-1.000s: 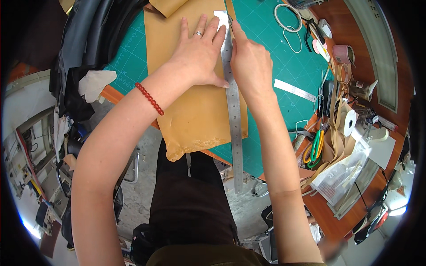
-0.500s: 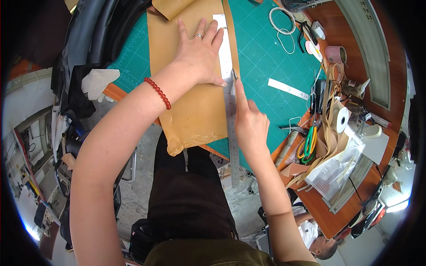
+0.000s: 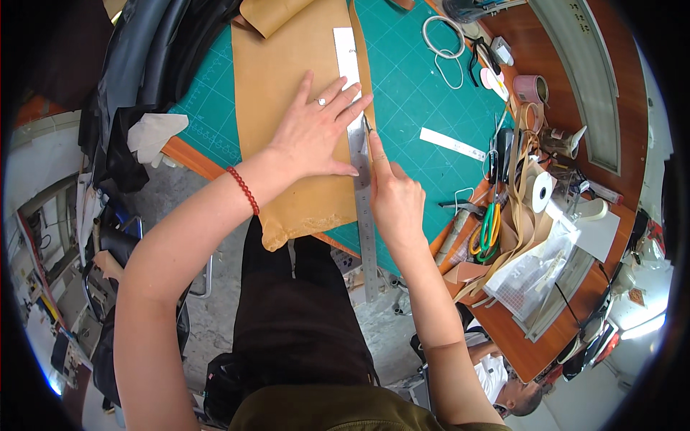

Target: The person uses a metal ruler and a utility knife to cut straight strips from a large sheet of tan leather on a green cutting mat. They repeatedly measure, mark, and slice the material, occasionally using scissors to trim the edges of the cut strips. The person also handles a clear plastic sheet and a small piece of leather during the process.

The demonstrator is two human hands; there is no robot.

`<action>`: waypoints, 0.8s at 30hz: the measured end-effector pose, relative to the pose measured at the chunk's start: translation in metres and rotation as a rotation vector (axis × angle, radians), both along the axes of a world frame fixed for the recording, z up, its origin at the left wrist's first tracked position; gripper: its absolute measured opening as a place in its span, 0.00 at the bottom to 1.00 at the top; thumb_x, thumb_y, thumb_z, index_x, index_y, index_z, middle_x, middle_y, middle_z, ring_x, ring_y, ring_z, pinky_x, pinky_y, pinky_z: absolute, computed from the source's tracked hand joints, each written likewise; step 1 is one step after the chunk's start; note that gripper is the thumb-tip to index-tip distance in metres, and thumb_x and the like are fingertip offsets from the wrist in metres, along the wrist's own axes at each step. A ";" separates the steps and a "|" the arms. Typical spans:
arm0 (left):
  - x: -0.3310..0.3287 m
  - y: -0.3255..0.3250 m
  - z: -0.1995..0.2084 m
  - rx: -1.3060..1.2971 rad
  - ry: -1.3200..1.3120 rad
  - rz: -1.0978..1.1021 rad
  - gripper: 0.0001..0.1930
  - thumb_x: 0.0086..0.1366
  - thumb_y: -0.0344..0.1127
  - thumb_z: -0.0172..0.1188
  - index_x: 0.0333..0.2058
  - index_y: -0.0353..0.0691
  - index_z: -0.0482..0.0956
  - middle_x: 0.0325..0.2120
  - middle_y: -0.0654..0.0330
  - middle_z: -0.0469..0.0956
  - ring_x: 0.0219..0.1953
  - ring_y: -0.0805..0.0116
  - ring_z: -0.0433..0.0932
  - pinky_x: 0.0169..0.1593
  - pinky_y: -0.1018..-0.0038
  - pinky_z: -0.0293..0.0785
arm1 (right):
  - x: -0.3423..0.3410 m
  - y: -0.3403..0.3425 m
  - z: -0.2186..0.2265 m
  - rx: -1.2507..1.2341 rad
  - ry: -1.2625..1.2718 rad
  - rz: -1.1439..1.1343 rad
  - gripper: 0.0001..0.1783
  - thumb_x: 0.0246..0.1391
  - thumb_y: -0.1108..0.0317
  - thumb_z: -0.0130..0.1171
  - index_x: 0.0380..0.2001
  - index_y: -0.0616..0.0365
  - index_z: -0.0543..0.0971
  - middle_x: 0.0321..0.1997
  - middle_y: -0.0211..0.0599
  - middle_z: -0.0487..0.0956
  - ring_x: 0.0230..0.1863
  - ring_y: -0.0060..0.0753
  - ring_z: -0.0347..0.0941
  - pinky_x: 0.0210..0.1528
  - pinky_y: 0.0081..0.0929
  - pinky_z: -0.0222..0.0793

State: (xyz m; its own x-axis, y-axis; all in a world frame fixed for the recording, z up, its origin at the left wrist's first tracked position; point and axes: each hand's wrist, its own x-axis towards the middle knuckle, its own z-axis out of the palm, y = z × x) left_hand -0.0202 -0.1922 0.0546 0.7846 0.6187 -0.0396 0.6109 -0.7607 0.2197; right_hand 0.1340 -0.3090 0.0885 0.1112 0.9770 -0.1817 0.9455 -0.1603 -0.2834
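Note:
A sheet of tan leather (image 3: 287,86) lies on the green cutting mat (image 3: 402,79), its ragged near end hanging over the table edge. Along its right side runs a long steel ruler (image 3: 365,215), which sticks out past the table toward me. My left hand (image 3: 316,133) lies open, fingers spread, pressing on the leather and the ruler. A narrow strip of leather shows to the right of the ruler. My right hand (image 3: 395,197) is closed round a slim knife (image 3: 369,125), forefinger stretched along it. The knife's tip is at the ruler's right edge; its handle is mostly hidden in my hand.
A short white ruler (image 3: 451,144) lies on the mat to the right. Beyond are scissors (image 3: 489,226) with green and yellow handles, leather strips, a white spool (image 3: 539,192) and a pink tin (image 3: 530,89). Black rolls (image 3: 154,57) stand at left. Another person (image 3: 496,377) sits at lower right.
My left hand has slid toward me along the leather and ruler. The knife in my right hand has moved slightly nearer. The whole view has shifted a little.

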 end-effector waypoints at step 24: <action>0.018 -0.035 0.029 -0.120 0.358 -0.036 0.61 0.43 0.81 0.62 0.74 0.67 0.49 0.74 0.40 0.37 0.76 0.39 0.36 0.71 0.35 0.35 | -0.002 -0.101 0.010 -0.029 -0.034 0.019 0.39 0.50 0.78 0.58 0.68 0.50 0.68 0.26 0.41 0.77 0.19 0.43 0.76 0.21 0.39 0.74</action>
State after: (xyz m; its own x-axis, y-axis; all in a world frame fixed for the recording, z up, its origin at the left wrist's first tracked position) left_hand -0.0021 -0.2272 0.0833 0.7293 0.5652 -0.3855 0.6384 -0.7649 0.0862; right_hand 0.1325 -0.4097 0.0989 0.0994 0.9735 -0.2062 0.9573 -0.1500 -0.2470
